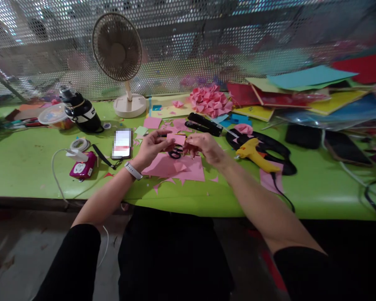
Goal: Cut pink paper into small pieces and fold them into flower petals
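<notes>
Between my two hands is a small piece of pink paper (176, 139), raised above the table. My left hand (155, 146) pinches its left side between thumb and fingers. At the right edge, the curled fingers of my right hand (205, 147) grip the same piece. Just beneath lie black-handled scissors (174, 154), partly covered by the paper and my hands. They rest by a larger pink sheet (191, 169) with cut pink scraps (163, 184) around it. A black stapler (203, 124) lies beyond my right hand.
A yellow glue gun (253, 154) with a cord is at right, near a heap of folded pink paper pieces (210, 101). A fan (130, 105), black bottle (83, 112), phone (122, 143) and purple power adapter (83, 168) stand left. Coloured sheets (310, 79) pile up at back right.
</notes>
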`<state>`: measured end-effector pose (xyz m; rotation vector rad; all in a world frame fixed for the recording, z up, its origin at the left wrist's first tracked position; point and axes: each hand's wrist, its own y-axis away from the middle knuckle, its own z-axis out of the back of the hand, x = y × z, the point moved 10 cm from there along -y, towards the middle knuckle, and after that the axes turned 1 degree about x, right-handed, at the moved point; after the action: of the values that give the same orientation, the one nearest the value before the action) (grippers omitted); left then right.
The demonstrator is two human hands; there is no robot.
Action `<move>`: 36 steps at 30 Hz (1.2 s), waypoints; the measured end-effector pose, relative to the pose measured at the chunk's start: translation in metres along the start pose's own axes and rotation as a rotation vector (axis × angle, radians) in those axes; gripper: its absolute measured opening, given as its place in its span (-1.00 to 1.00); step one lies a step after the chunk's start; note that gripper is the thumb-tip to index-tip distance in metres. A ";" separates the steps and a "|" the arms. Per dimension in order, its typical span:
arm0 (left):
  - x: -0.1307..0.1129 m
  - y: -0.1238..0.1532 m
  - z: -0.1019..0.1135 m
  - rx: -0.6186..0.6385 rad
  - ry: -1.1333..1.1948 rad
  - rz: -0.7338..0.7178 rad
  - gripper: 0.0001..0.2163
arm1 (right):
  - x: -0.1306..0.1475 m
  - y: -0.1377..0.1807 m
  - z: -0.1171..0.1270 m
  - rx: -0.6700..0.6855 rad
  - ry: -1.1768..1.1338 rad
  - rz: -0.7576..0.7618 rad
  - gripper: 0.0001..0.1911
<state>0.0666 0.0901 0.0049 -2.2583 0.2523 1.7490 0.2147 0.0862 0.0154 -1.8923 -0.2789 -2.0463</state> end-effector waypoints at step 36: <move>0.015 0.002 -0.001 0.109 0.103 0.237 -0.73 | 0.034 0.013 0.000 -0.052 0.279 0.368 -0.74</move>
<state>0.0709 0.0885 -0.0095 -2.3204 0.6452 1.6820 0.2176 0.0706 0.0478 -1.5206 0.1808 -2.0359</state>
